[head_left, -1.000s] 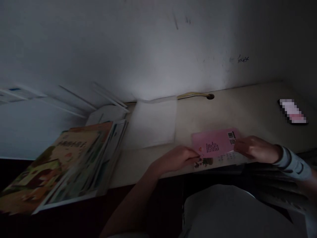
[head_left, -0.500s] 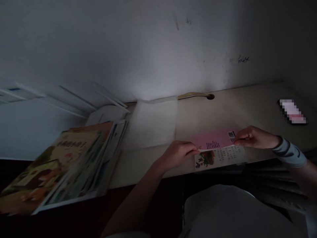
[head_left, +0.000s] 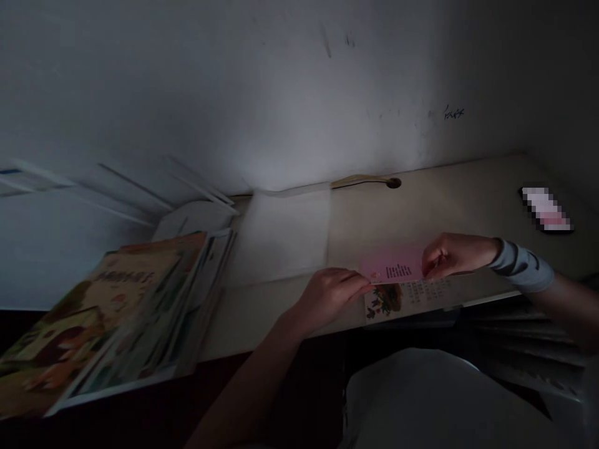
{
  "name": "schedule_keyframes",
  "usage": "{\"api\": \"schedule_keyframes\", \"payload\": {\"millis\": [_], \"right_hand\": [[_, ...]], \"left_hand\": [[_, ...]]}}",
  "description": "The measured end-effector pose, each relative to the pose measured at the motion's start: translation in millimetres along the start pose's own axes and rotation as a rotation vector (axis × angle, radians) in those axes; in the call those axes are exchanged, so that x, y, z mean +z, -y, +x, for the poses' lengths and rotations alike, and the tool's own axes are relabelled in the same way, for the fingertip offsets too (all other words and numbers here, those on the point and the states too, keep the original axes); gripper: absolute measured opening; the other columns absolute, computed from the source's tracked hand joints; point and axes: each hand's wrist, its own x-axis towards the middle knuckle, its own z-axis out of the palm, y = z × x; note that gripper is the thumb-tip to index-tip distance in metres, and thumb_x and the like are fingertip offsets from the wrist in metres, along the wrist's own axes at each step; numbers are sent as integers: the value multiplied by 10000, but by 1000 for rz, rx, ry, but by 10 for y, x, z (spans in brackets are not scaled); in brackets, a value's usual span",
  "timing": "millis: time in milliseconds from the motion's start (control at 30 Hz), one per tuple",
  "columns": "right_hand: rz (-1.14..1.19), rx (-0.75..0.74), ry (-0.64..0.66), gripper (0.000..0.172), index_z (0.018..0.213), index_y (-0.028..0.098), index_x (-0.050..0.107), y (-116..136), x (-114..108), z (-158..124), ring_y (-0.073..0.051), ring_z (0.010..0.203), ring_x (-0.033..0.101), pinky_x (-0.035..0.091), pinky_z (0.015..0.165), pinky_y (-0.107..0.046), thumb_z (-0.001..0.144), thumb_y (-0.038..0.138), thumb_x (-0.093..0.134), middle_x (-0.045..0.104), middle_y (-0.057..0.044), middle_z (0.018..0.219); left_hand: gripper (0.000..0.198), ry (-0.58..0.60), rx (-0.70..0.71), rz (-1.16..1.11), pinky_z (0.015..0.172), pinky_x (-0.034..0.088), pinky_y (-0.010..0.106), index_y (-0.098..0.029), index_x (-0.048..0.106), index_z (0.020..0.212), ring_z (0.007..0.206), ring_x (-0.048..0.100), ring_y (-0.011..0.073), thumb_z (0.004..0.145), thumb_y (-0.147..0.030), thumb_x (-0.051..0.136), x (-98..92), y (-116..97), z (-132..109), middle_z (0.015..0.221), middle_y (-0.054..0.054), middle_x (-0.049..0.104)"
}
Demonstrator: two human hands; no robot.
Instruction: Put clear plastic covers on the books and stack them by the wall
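Note:
A thin pink booklet (head_left: 395, 267) is held just above the front edge of a pale desk (head_left: 421, 206). My left hand (head_left: 330, 292) pinches its left corner, fingers closed. On the booklet's right edge my right hand (head_left: 449, 254) is closed as well, a grey sleeve at the wrist. Below the pink booklet lies a white booklet (head_left: 412, 296) with a plant picture and printed text, flat on the desk edge.
A slanting stack of picture books (head_left: 116, 312) leans at the left. A white sheet (head_left: 285, 234) lies mid-desk, with a cable hole (head_left: 394, 183) behind it. A blurred small object (head_left: 545, 209) rests at the far right. A wall stands behind; the foreground is dark.
Both hands have lifted the pink booklet off the white one and carried it slightly left and away; more of the white booklet's printed page now shows.

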Motion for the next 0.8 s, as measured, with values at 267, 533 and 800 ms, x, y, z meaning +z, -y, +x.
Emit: {"api": "schedule_keyframes", "payload": {"millis": [267,533,800], "right_hand": [[70,13,74,370,868,138,705,-43,-38,33,-140,734,617,441,661,-247,731,478,663,700,-51,807],[68,14,88,371,865,129,691,-49,-39,59,-115,672,570,418,621,-233,763,480,623,672,-33,759],[-463,-119,-261,335,750,149,614,129,9,-19,-96,556,445,277,567,-248,921,315,380,557,-15,639]], "left_hand": [[287,-30,40,18,585,478,206,-169,655,747,606,629,98,930,-231,443,-2,-33,-16,707,1,697],[288,-2,40,24,619,494,211,-184,666,771,631,636,98,932,-237,433,50,-34,-51,726,3,702],[274,45,-229,-292,615,468,200,-177,665,904,682,637,117,902,-363,464,29,59,-8,812,24,710]]}}
